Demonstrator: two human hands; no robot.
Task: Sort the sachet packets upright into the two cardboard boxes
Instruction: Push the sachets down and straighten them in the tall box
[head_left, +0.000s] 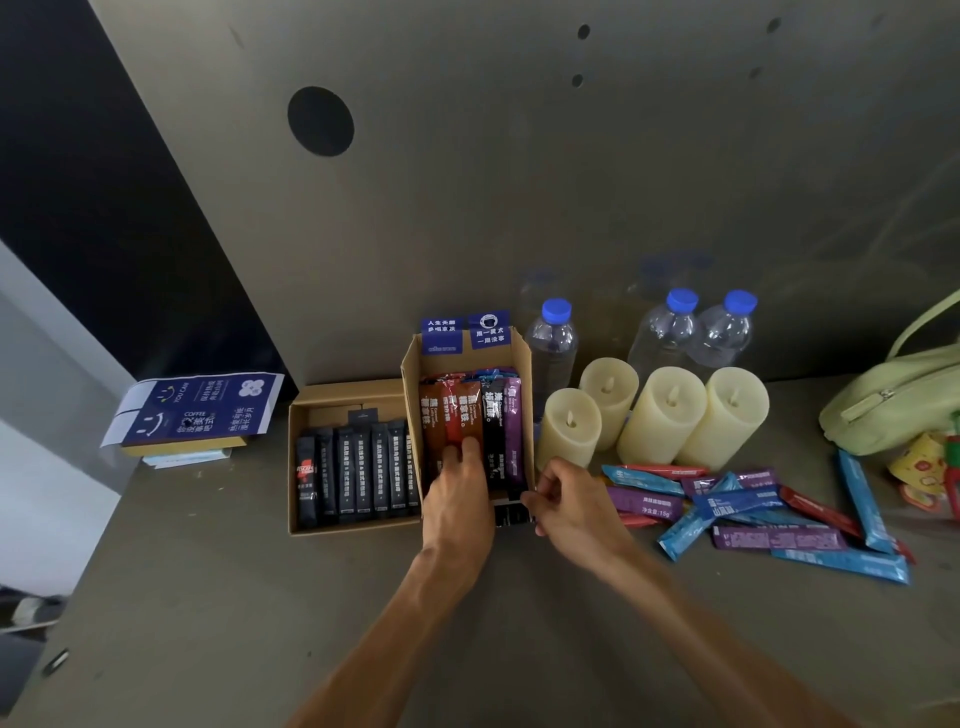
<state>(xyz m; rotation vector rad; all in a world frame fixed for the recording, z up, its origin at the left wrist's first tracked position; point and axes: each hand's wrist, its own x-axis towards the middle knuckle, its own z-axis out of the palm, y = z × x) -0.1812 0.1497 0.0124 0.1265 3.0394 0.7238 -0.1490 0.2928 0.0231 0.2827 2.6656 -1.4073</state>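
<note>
Sachets (470, 415) stand upright in the taller box (522, 364), long axes vertical. The left hand (460, 493) reaches in, straight fingers (470, 447) pressing the brown ones. The right hand (576, 504) pinches a black sachet (511, 514) at the box's near corner. Loose sachets (737, 501) lie flat on the surface (208, 597), pointing various ways.

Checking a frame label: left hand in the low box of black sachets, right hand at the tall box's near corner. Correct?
No. The head view shows the left hand in the tall box, fingers on its brown and red sachets; the low box of black sachets is untouched. The right hand is at the tall box's near corner, as stated.
</note>
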